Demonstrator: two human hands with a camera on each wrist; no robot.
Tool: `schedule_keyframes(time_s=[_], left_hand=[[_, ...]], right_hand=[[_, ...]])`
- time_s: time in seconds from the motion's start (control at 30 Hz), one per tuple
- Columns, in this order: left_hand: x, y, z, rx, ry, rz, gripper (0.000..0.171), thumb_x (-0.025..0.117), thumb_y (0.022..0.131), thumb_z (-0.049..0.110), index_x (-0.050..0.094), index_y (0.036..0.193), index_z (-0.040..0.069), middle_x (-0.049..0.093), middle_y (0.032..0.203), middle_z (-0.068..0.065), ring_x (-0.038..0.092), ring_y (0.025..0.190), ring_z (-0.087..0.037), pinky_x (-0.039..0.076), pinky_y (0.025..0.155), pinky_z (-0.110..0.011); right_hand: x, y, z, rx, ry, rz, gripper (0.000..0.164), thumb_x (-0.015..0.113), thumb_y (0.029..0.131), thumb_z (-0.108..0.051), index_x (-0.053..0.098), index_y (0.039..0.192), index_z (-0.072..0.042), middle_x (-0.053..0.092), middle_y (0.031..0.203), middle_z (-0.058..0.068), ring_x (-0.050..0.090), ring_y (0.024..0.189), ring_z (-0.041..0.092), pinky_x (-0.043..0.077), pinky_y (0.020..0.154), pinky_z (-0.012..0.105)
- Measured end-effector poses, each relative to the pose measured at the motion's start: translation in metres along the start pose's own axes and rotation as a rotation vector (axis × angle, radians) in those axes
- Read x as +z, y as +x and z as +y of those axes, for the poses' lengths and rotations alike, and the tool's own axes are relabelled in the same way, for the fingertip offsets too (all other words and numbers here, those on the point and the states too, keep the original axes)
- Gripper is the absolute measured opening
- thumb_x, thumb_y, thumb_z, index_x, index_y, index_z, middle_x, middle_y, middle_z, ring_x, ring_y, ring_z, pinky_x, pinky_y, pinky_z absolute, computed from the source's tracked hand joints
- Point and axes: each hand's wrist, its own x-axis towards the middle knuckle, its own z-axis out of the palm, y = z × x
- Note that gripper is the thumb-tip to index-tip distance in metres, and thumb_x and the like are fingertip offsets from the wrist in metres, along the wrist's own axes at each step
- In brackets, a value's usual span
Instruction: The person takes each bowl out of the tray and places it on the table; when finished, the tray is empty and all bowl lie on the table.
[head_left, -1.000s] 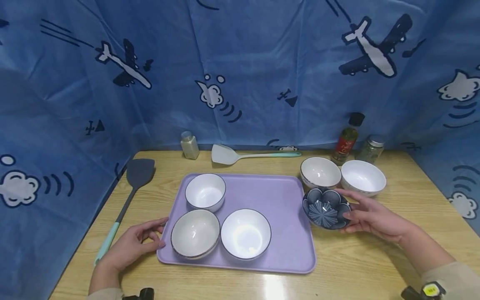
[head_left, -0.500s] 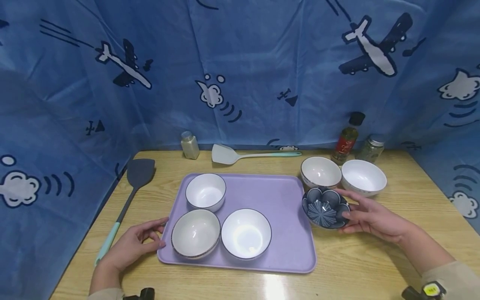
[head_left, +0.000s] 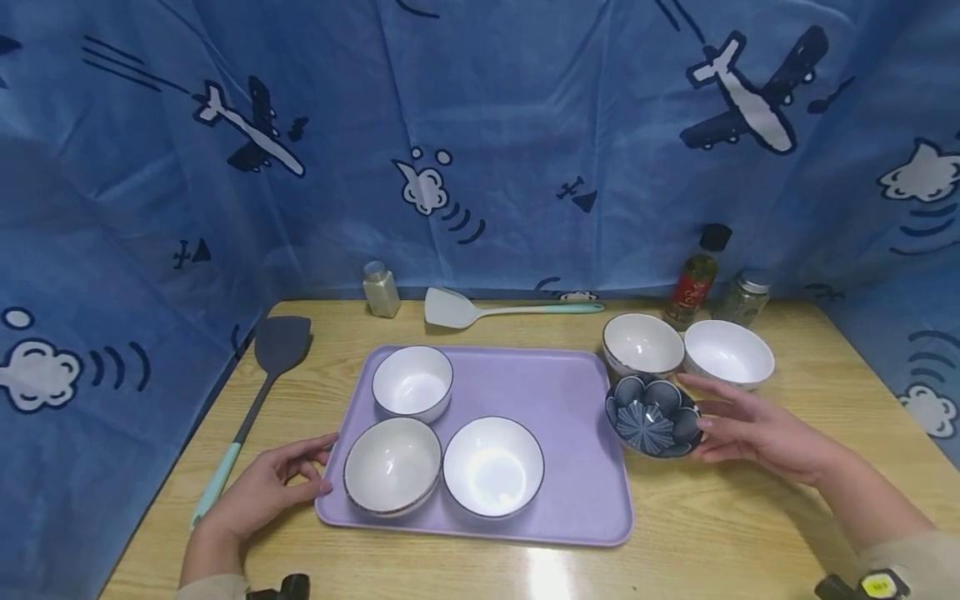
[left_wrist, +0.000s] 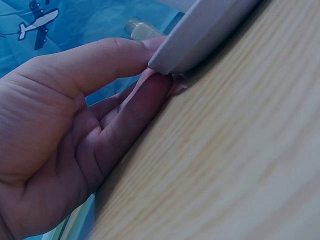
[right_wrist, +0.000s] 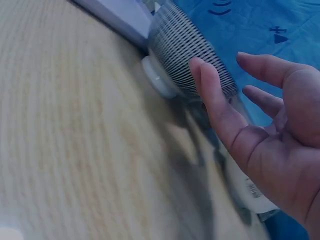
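My left hand (head_left: 273, 485) pinches the left edge of a lilac tray (head_left: 573, 467); in the left wrist view the thumb lies on the rim and a finger beneath it. On the tray stand a cream bowl (head_left: 393, 467) and two white bowls, one at the front (head_left: 493, 467) and one behind (head_left: 412, 383). A dark blue petal-patterned bowl (head_left: 651, 417) stands at the tray's right edge, its inside facing me. Beside it my right hand (head_left: 765, 433) has spread, loosely bent fingers, holding nothing. The right wrist view shows that bowl's striped outside (right_wrist: 187, 47) past the fingertips.
Behind the blue bowl stand a cream bowl (head_left: 641, 343) and a white bowl (head_left: 729, 354). A sauce bottle (head_left: 692, 287) and jar (head_left: 742, 298) are at the back right. A white spatula (head_left: 450, 308) and shaker (head_left: 381, 292) line the back; a grey turner (head_left: 279, 346) lies left.
My right hand has let go of the blue bowl and drawn back slightly to the right. The bowl stays at the tray's right edge, and my left hand has not moved.
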Motion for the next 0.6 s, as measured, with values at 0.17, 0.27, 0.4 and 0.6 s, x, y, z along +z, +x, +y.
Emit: schedule_keyframes(time_s=[0.17,0.27,0.4,0.6], left_hand=[[0.000,-0.001,0.001,0.021,0.007,-0.005,0.068,0.081,0.084,0.025,0.053,0.144,0.011,0.063,0.119,-0.014,0.064,0.089,-0.013,0.047,0.083,-0.019],[0.000,-0.002,0.002,0.028,0.006,-0.007,0.068,0.081,0.084,0.024,0.052,0.145,0.010,0.063,0.119,-0.014,0.064,0.089,-0.013,0.048,0.083,-0.019],[0.000,-0.002,0.003,0.010,0.010,0.001,0.069,0.082,0.083,0.025,0.053,0.144,0.011,0.064,0.118,-0.013,0.063,0.089,-0.013,0.047,0.083,-0.019],[0.000,-0.001,0.004,-0.005,0.006,-0.001,0.070,0.082,0.083,0.025,0.052,0.145,0.010,0.063,0.119,-0.013,0.063,0.090,-0.013,0.048,0.083,-0.019]], right_hand=[[-0.004,-0.008,-0.007,-0.111,-0.048,0.004,0.063,0.043,0.104,0.001,0.022,0.160,-0.020,0.054,0.142,-0.015,0.072,0.099,0.032,0.058,0.085,0.041],[-0.003,-0.009,-0.013,-0.160,-0.061,0.022,0.060,0.042,0.104,0.003,0.032,0.156,-0.024,0.058,0.140,-0.015,0.072,0.096,0.026,0.058,0.083,0.037],[0.003,-0.008,-0.022,-0.182,-0.078,0.035,0.059,0.042,0.103,0.003,0.030,0.157,-0.018,0.059,0.140,-0.013,0.073,0.094,0.026,0.059,0.082,0.037],[0.023,0.001,-0.032,-0.212,-0.124,0.012,0.061,0.046,0.101,0.005,0.024,0.157,-0.007,0.056,0.142,-0.007,0.070,0.096,0.039,0.058,0.084,0.041]])
